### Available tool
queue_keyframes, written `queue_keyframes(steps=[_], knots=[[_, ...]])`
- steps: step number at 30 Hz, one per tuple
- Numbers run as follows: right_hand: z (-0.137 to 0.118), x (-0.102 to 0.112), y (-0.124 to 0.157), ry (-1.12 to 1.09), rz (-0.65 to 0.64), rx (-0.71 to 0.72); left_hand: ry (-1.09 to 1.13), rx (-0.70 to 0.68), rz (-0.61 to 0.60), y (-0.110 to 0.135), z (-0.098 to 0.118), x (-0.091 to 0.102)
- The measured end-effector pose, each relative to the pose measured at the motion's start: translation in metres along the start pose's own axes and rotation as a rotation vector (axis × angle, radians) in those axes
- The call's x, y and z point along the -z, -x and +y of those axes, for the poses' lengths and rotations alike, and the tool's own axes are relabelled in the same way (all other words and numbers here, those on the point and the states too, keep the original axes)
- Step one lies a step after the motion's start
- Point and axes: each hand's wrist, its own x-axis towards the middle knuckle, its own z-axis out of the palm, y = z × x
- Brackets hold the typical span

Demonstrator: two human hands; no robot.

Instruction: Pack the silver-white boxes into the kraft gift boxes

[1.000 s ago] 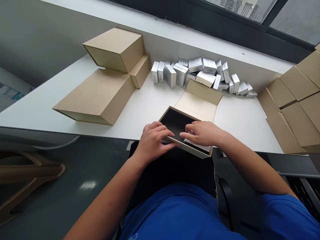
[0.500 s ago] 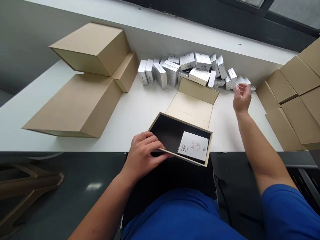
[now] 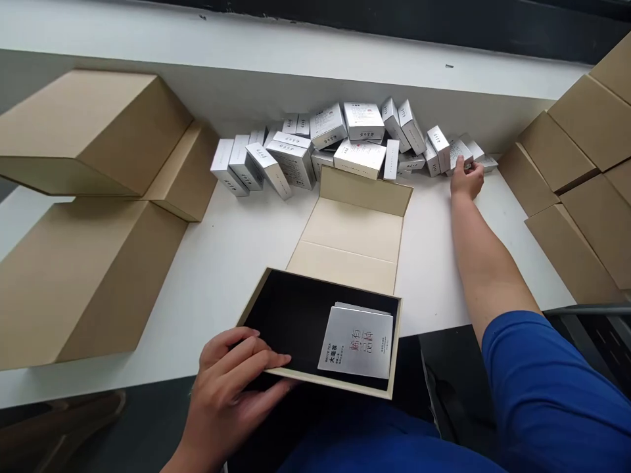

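My left hand grips the near wall of an open gift box, thumb outside and fingers over the rim. The box has a beige outside and a black inside, and its hinged lid lies folded back on the table. Inside, on the right, lies a silver box of white tea, with another edge showing behind it. My right hand reaches to the right end of the pile, its fingers closed around a small silver tea box. The fingertips are partly hidden.
Several silver tea boxes are heaped along the back wall of the white table. Large brown boxes are stacked at the left. More brown boxes form a stack at the right.
My right hand has moved onto the tea boxes at the right end of the pile, and its fingers have closed. The left hand still holds the gift box. The view has shifted closer.
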Motion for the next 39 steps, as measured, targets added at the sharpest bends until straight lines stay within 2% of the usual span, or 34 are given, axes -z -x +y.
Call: queue_keyframes(steps=[7,11,15,17,19,22,25,28,32,35,39], knots=[[-0.012,-0.01,-0.009,0.128,0.039,-0.107,0.014,-0.009,0.003,-0.007,0.001,0.001],[-0.016,-0.014,-0.017,0.104,0.03,-0.123,0.012,0.048,0.031,-0.007,0.003,-0.001],[-0.012,-0.013,-0.021,0.043,0.055,-0.116,-0.008,0.013,0.01,-0.008,0.004,0.0],[-0.01,-0.009,-0.02,-0.043,0.088,-0.115,-0.011,-0.009,0.006,-0.01,0.004,0.001],[-0.008,-0.002,-0.017,-0.234,0.121,-0.133,-0.007,-0.02,0.013,-0.013,0.004,0.002],[-0.003,0.015,-0.002,-0.496,0.094,-0.152,-0.002,-0.02,0.041,-0.015,0.006,0.0],[0.002,0.037,0.026,-0.604,-0.067,-0.156,-0.008,0.015,0.055,-0.013,0.005,-0.004],[0.004,0.064,0.064,-0.795,-0.275,-0.219,-0.009,0.066,0.049,-0.009,0.004,-0.008],[-0.007,0.107,0.121,-1.057,-0.489,-0.299,-0.019,0.103,0.014,-0.005,0.005,-0.009],[-0.023,0.144,0.163,-1.068,-0.638,-0.197,-0.035,0.165,-0.041,-0.003,0.012,-0.007],[-0.051,0.191,0.219,-0.965,-0.965,0.038,0.001,0.155,0.012,-0.005,0.038,-0.002]])
